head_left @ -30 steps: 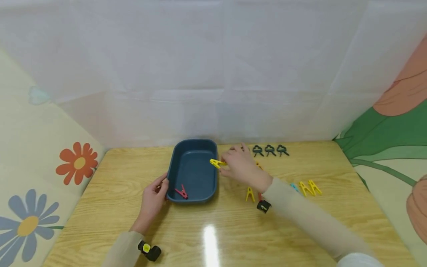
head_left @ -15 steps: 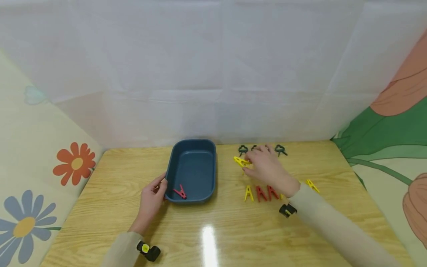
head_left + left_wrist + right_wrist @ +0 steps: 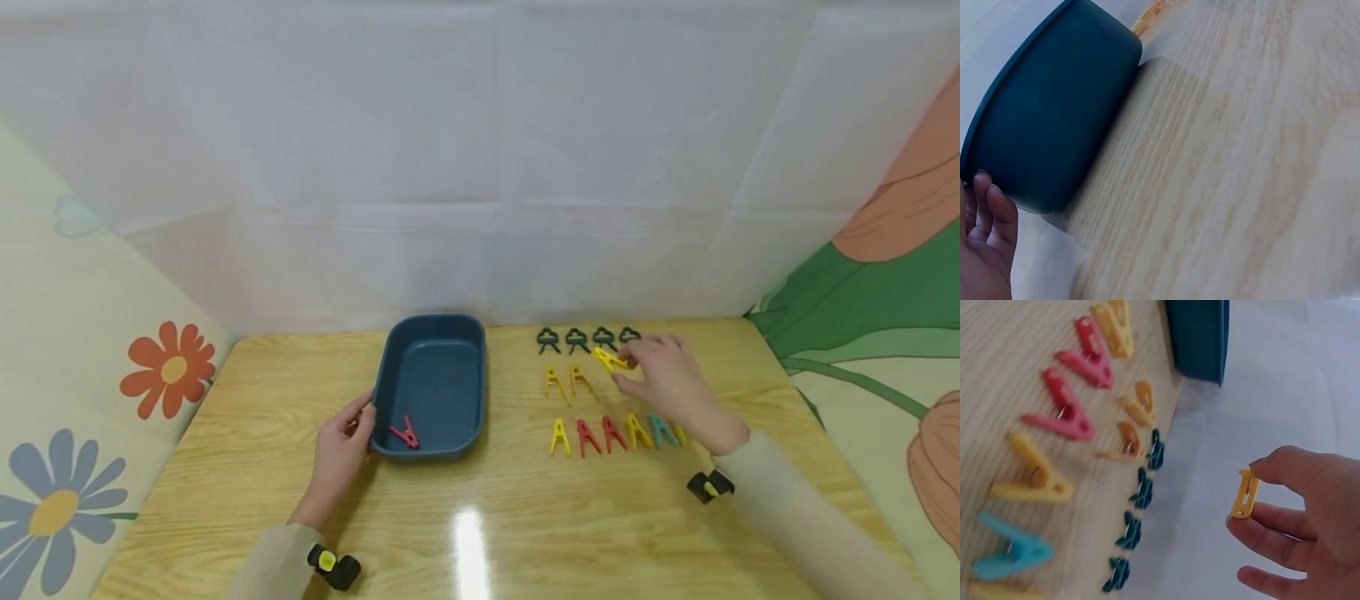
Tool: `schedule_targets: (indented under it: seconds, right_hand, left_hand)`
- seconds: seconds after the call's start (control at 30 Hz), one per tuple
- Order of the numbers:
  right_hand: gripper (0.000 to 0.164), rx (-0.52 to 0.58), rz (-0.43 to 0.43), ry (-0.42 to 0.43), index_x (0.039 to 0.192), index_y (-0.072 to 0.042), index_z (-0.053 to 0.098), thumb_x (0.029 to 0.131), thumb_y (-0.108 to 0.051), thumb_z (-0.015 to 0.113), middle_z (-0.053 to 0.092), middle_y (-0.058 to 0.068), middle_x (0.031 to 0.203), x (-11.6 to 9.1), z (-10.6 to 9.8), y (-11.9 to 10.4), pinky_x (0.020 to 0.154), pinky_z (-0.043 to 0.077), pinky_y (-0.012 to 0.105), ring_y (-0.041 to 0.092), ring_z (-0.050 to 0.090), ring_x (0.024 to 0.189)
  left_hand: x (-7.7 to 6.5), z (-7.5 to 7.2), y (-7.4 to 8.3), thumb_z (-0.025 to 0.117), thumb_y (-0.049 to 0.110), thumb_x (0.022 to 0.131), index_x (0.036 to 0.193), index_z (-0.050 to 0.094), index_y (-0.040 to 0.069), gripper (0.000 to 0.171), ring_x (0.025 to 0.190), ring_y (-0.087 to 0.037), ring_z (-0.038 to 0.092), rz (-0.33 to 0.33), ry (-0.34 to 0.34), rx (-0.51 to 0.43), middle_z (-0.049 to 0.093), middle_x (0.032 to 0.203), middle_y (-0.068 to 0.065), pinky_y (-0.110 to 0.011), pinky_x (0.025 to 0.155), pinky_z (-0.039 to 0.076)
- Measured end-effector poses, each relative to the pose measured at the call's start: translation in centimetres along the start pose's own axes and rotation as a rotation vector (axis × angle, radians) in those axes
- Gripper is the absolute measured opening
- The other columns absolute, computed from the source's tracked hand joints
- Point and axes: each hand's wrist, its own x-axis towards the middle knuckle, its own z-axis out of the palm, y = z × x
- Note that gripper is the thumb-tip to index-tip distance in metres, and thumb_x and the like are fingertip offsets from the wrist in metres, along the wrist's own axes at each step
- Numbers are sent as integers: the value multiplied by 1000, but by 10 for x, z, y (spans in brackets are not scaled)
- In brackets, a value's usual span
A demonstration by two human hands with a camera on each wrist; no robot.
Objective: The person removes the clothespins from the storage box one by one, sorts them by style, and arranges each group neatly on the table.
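My left hand (image 3: 339, 446) holds the front-left rim of a dark blue plastic tray (image 3: 442, 379); in the left wrist view, its fingers (image 3: 999, 215) bend up against the outer wall. A red clothespin (image 3: 407, 435) lies inside the tray, near its front. Pinched between thumb and fingers of my right hand (image 3: 672, 385) is a yellow clothespin (image 3: 609, 360), raised above the table at the right. Two orange-yellow clothespins (image 3: 555, 385) lie to the left of that hand. Behind them stretches a row of several dark green cloud-shaped clips (image 3: 577, 340).
A front row of several clothespins lies on the wooden table (image 3: 570, 517): yellow (image 3: 560, 437), red (image 3: 588, 437), teal (image 3: 663, 432) and more, its right end partly covered by my right forearm. A white sheet (image 3: 360, 167) hangs behind the table.
My right hand has moved rightward from the tray's right edge, carrying the yellow clothespin, uncovering the two orange-yellow ones and the front row. The left hand stays at the tray.
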Motion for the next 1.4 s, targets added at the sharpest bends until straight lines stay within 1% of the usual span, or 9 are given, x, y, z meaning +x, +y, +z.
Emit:
schedule_targets:
  seconds: [0.1,0.27,0.4,0.53,0.67,0.77,0.93,1.17,1.4]
  right_hand:
    - [25,-2,45,1,107,-1,72,93,-22,77,72,11,97,-10,-2,16,107,33,69,43,60,109]
    - [26,25,136,-13,108,1,71,95,-22,75,72,15,99,-28,-4,43,105,30,72,49,57,112]
    - [30,34,199,-12,110,4,70,96,-23,73,72,20,103,-41,-7,62,101,32,72,52,55,113]
    - [31,24,227,-1,109,5,71,96,-23,73,72,22,101,-54,-7,79,93,39,70,51,59,106]
    - [30,27,231,16,106,6,71,95,-21,75,72,22,98,-65,-4,95,83,44,65,48,63,95]
    - [31,13,230,23,105,7,71,94,-22,76,72,21,95,-73,0,106,77,49,62,45,66,87]
    - [32,11,246,-16,104,8,71,94,-22,75,72,22,92,-86,9,118,74,52,62,43,68,82]
    - [35,38,297,-67,107,7,71,94,-25,75,72,18,91,-102,20,121,74,50,61,39,67,82]
    - [33,30,308,-44,105,6,72,93,-25,75,73,16,89,-111,25,123,71,48,63,40,67,81]
  left_hand:
    - [-1,0,-1,57,13,107,140,64,0,36,54,-7,54,-7,2,11,57,83,-1,-22,51,49]
    - [-2,0,2,57,14,107,141,64,1,37,56,-6,55,-16,-5,-4,57,84,-2,-22,52,50]
    - [-3,0,4,58,13,107,141,64,1,36,56,-7,54,-14,-6,-20,58,85,-4,-22,52,50]
    - [-2,0,4,59,12,107,141,64,1,36,56,-7,54,-12,-6,-26,58,85,-4,-21,51,50]
    - [-2,0,5,59,12,107,141,64,2,36,56,-8,55,-16,-4,-23,57,85,-3,-21,52,50]
    - [-2,0,5,59,12,107,141,64,2,36,56,-8,54,-11,-3,-19,59,86,-5,-21,51,49]
    - [-2,1,5,58,11,107,141,64,0,36,55,-7,54,-1,-1,-13,61,87,-8,-21,51,49]
    - [-2,1,2,56,13,108,142,62,0,37,56,-6,53,-7,-10,13,58,86,-5,-21,52,49]
    - [-2,1,4,58,14,108,142,63,2,37,57,-7,55,-28,-9,1,58,88,-7,-21,52,50]
